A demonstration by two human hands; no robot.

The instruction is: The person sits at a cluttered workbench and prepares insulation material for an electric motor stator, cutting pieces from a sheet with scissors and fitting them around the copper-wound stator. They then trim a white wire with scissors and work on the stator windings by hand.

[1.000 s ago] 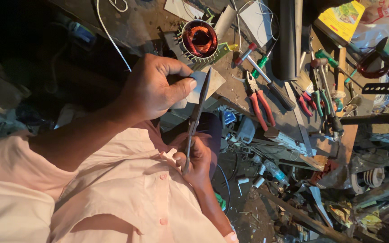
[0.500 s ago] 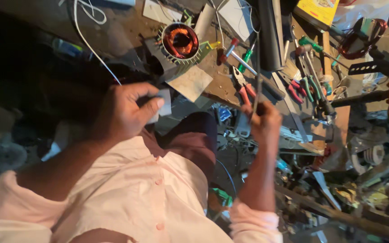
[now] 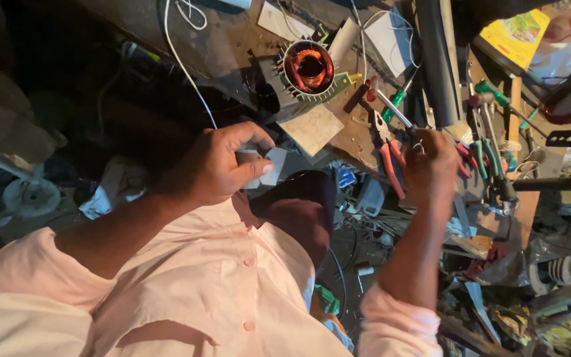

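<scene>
Head view: my left hand (image 3: 216, 165) pinches a small, flat pale paper piece (image 3: 271, 165). My right hand (image 3: 429, 162) is fisted around something thin I cannot identify, above red-handled pliers (image 3: 388, 149) on the cluttered table (image 3: 246, 39).

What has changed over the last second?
The right hand carried the long blade away from the left hand, out to the pliers on the bench; whether it still grips it is unclear. The left hand keeps pinching the white piece. The motor coil has not moved.
</scene>
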